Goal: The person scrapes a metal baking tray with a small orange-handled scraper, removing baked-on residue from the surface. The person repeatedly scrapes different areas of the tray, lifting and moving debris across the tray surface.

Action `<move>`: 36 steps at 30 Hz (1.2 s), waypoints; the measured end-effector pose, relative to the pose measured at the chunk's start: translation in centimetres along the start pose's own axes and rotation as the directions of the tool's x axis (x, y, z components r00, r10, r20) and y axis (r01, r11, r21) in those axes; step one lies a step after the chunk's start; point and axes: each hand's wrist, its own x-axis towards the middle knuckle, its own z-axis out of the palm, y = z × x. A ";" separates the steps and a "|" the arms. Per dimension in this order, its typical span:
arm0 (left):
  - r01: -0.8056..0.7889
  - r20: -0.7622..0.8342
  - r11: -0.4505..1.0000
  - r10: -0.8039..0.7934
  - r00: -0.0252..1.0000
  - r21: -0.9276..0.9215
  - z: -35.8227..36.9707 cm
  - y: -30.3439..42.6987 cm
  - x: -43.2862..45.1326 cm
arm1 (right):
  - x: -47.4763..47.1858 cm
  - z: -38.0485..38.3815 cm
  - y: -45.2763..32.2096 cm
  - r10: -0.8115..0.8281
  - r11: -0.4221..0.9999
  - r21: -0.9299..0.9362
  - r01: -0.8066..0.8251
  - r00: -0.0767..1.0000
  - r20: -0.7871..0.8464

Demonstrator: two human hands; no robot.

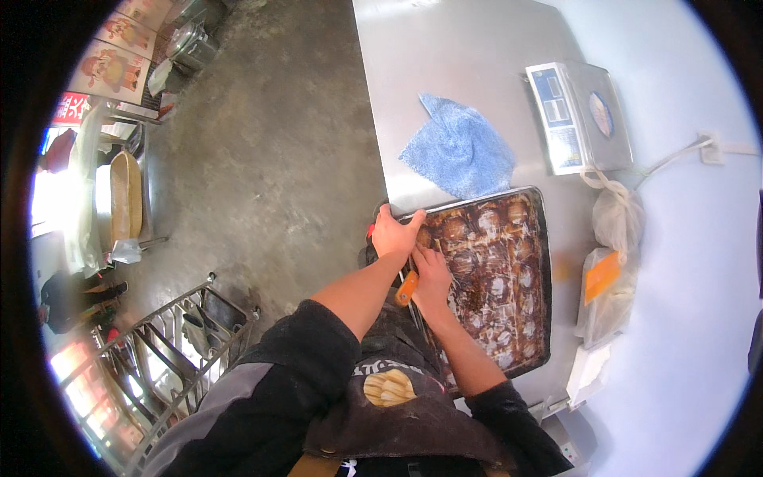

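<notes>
A dark baking tray (545,298) holds rows of browned rounds with whitish patches on a steel table. My left hand (398,232) is at the tray's near left corner, its thumb raised over the rim and its fingers beside the edge. Just below it, my right hand (432,274) reaches over the tray's near side, with an orange handle (407,288) under the palm; the rest of that tool is hidden. A crumpled blue cloth (462,146) lies against the tray's far side.
A digital scale (557,119) stands on the steel table (477,36) by the wall. Tied plastic bags (617,220) and an orange scraper-like piece (602,277) lie along the wall. A wheeled metal rack (173,340) stands on the floor at left, below a long wicker basket (126,200).
</notes>
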 end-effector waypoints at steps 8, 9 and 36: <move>0.018 0.039 1.000 -0.017 0.999 -0.018 -0.6 0.3 0.0 | 2.3 -1.6 8.2 0.522 0.787 0.294 -0.543 0.839 0.154; 0.011 0.031 1.000 -0.010 0.999 -0.020 -0.7 0.3 -0.1 | 2.9 -1.5 9.3 0.566 0.739 0.362 -0.568 0.815 0.123; -0.001 0.037 1.000 0.000 0.999 0.017 -0.6 0.4 -0.3 | 1.9 -2.1 8.8 0.490 0.853 0.191 -0.486 0.871 0.032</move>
